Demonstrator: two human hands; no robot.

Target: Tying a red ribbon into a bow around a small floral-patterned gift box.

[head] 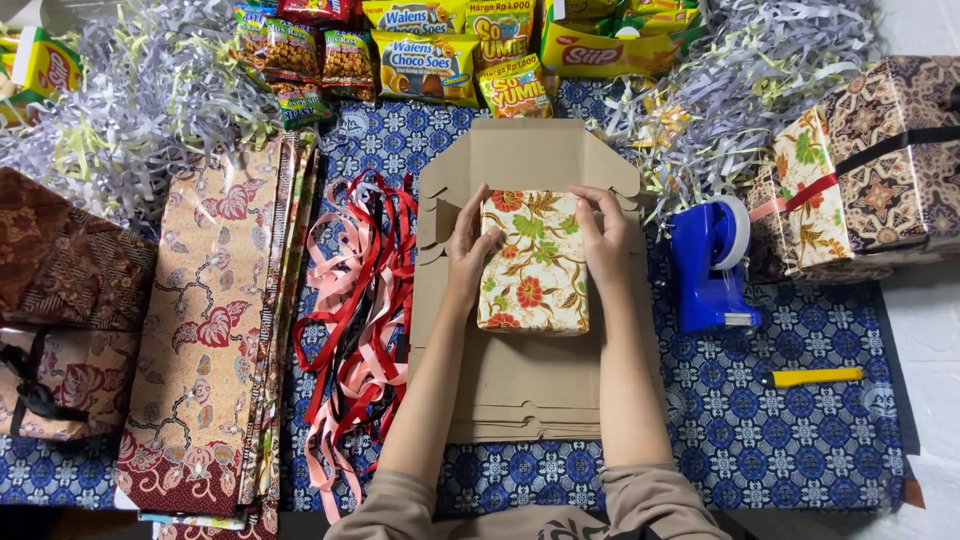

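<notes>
While the left hand (468, 248) and right hand (603, 238) are pressed against its two upper corners, the floral-wrapped box (533, 262) is grasped from both sides where it lies on a stack of flat cardboard (530, 380). It is judged light, stiff and somewhat slippery in its paper, best held by the side edges. Ribbons (355, 320) lie left, a blue tape dispenser (710, 265) right.

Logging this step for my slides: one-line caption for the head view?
Left hand and right hand hold a floral-wrapped box on flat cardboard, ribbons beside it.
</notes>
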